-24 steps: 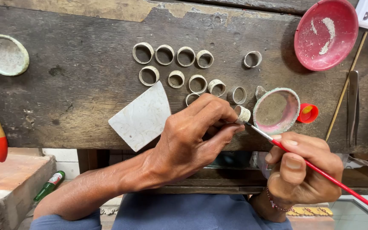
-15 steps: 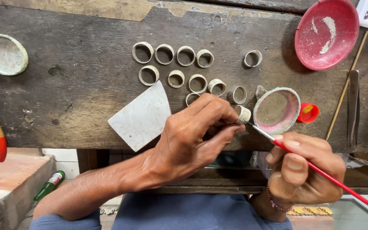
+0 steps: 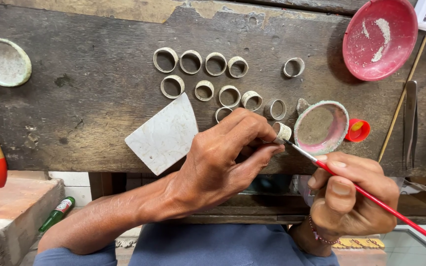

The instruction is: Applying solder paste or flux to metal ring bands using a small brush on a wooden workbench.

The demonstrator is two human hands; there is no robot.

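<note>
- The metal ring (image 3: 283, 132) is pinched at the fingertips of the left hand (image 3: 223, 157), at the front edge of the wooden workbench (image 3: 75, 98); its open end appears turned toward 3 o'clock, which presents it to the brush.
- The left hand is curled closed around the ring, thumb below and fingers above, apparently to steady it.
- The right hand (image 3: 351, 197), at 4 o'clock from the ring, is closed in a pencil grip on a red-handled fine brush (image 3: 371, 197); the brush tip meets the ring and the handle trails toward 4 o'clock.
- A small round dish with a pink rim (image 3: 321, 128) sits just beside the ring at 3 o'clock, within short reach of the brush; a red cap (image 3: 358, 130) lies at its 3 o'clock side.
- Loose rings (image 3: 208, 76) stand in two rows at 11 o'clock from the held ring, set apart from each other.
- A white tile shard (image 3: 166, 135) lies at 9 o'clock, touching the left hand's knuckle side or nearly so.
- A red bowl (image 3: 380, 39) with white powder sits at 1 o'clock.
- Tweezers and pliers (image 3: 420, 123) lie at the far 3 o'clock edge.
</note>
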